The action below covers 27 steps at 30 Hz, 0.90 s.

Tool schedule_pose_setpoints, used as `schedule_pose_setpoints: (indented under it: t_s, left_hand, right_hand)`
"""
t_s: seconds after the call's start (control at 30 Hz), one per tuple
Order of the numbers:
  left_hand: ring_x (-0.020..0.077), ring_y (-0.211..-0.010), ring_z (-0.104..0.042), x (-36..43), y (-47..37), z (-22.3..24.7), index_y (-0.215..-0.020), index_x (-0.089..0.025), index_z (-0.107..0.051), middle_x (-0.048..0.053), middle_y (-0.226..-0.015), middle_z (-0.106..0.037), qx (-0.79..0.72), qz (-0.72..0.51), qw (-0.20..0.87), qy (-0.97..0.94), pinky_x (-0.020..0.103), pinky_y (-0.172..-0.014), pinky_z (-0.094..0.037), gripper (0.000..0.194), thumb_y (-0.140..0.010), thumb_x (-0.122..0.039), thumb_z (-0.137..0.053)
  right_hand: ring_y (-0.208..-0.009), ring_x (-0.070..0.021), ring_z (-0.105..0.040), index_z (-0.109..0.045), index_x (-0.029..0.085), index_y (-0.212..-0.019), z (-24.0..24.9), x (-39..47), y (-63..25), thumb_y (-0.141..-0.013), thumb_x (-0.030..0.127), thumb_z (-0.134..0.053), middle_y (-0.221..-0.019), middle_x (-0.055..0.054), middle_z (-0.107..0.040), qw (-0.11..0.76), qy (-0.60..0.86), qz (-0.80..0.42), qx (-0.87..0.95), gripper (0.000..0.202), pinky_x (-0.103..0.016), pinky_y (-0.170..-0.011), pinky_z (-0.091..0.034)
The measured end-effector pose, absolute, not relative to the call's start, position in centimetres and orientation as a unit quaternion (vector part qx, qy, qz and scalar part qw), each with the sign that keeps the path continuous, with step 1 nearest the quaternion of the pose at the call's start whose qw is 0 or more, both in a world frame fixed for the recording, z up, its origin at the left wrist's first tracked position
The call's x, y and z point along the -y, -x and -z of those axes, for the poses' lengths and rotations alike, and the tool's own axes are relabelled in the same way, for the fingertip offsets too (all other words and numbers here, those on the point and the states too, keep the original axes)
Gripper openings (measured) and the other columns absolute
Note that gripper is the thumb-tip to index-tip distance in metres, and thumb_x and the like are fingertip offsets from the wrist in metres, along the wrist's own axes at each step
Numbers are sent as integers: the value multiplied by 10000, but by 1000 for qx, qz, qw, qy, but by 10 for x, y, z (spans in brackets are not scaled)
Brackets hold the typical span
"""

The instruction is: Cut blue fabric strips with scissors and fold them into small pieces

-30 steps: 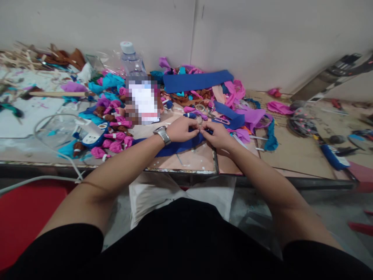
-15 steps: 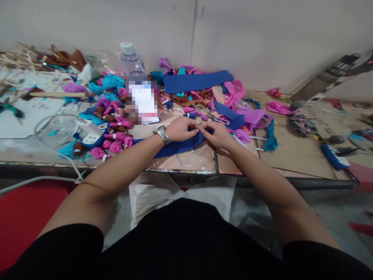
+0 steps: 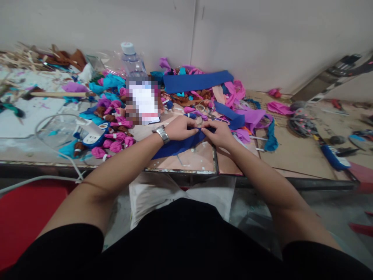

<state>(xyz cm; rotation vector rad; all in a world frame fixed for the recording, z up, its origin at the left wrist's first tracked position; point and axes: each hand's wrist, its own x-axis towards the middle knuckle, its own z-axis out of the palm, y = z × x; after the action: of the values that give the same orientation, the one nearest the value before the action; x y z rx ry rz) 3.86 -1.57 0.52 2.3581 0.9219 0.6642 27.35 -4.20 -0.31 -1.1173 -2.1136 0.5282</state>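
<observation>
A dark blue strip, thin like crepe paper or cloth, [image 3: 180, 149] lies at the table's front and runs up to my fingers. My left hand [image 3: 180, 129], with a metal watch on its wrist, pinches the strip's upper edge between thumb and fingers. Close beside it, my right hand [image 3: 218, 134] pinches the same strip near its right end. The fingertips of both hands almost meet. Just beyond them lie a pair of scissors [image 3: 220, 119], a roll of tape [image 3: 199, 107] and another folded blue strip [image 3: 230, 115].
Pink and brown wrapped bundles [image 3: 116, 146] crowd the left, near a blue-and-white power strip [image 3: 94, 136] with its cable. Behind stand a clear bottle [image 3: 133, 64] and a lit phone [image 3: 144, 101]. A hammer [image 3: 58, 94] lies far left; purple strips [image 3: 256, 118] lie right.
The blue strip's left part has shifted slightly and shows less beyond my left forearm. Both hands stay in nearly the same place, still pinching.
</observation>
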Motion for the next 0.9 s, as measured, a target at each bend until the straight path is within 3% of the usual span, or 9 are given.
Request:
schedule_pose_setpoints:
  t_s: [0.37, 0.7, 0.9]
  left_hand:
    - [127, -603, -412, 11, -38, -3, -685, -175, -647, -20, -614, -511, -337, -235, 302, -860, 294, -597, -303, 324, -881, -432, -626]
    - [126, -618, -418, 12, -39, -4, -718, -169, -661, -24, -624, -507, -329, -229, 322, -857, 294, -627, -309, 287, -881, -397, -598]
    - [117, -596, -400, 15, -39, -7, -746, -149, -694, -24, -603, -513, -324, -213, 297, -873, 295, -627, -289, 334, -921, -407, -576]
  right_hand:
    - [-954, -275, -757, -803, 222, -956, -1, 47, -270, -902, 322, -710, -1000, -75, -831, 359, 426, -216, 802, 147, -416, -914, -551]
    - [-978, -280, -739, -792, 227, -946, 1, 48, -270, -898, 282, -707, -1007, -86, -817, 362, 401, -155, 827, 113, -427, -944, -534]
    - [-910, -258, -751, -800, 217, -950, 6, 46, -270, -890, 253, -705, -961, -70, -824, 381, 403, -137, 821, 118, -395, -864, -560]
